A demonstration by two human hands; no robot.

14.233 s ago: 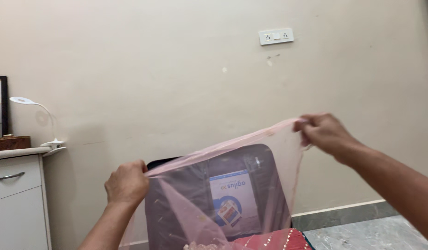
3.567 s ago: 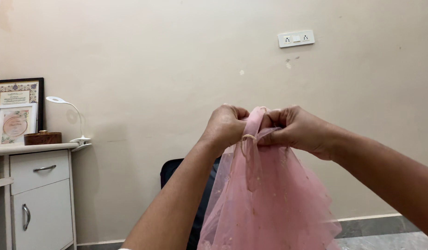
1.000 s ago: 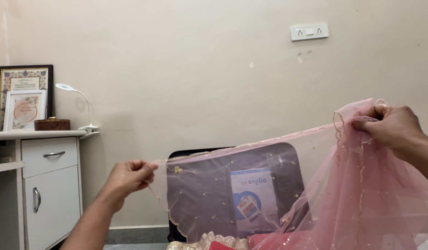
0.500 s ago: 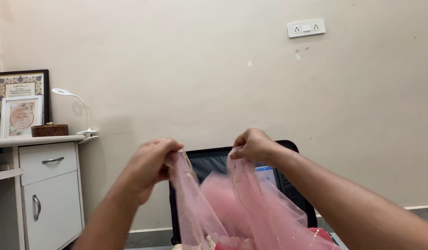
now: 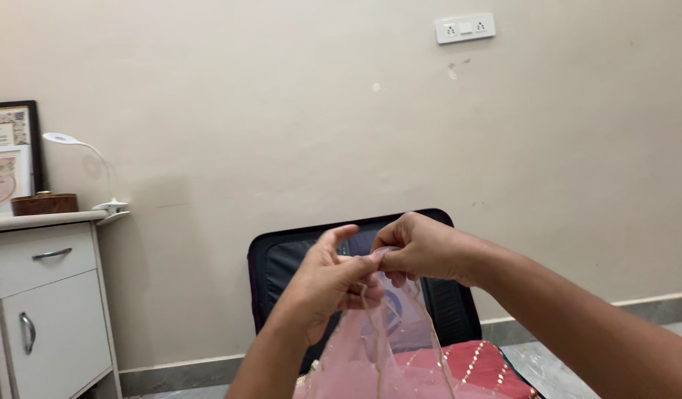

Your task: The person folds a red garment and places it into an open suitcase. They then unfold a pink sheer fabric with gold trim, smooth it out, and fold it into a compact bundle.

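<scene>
Item: 1 sheer pink net cloth [image 5: 370,347], thin and see-through, edged in gold thread with small gold dots, hanging in soft folds. Held at its top, in front of the suitcase, by 2 hands meeting at chest height: left hand [image 5: 330,284] with fingers curled round a gathered fold and forefinger raised, right hand [image 5: 418,247] pinching the top edge between thumb and fingertips, both closed on the cloth and touching each other. Behind: 1 black suitcase [image 5: 282,258], lid propped upright against the beige wall [image 5: 282,111], dark fabric lining, rounded corners; its lower half holds a red garment [image 5: 481,366] with gold dotted trim. Left of it: 1 white cabinet [image 5: 49,295] with 1 drawer, 1 door and metal handles, bearing a white clip lamp [image 5: 79,159], a brown wooden box [image 5: 44,203] and framed pictures [image 5: 8,151]. White socket plate [image 5: 464,28] high on the wall. Change: 1 second ago the hands were wide apart with the cloth stretched flat between them; now they are together, the cloth bunched and hanging.
</scene>
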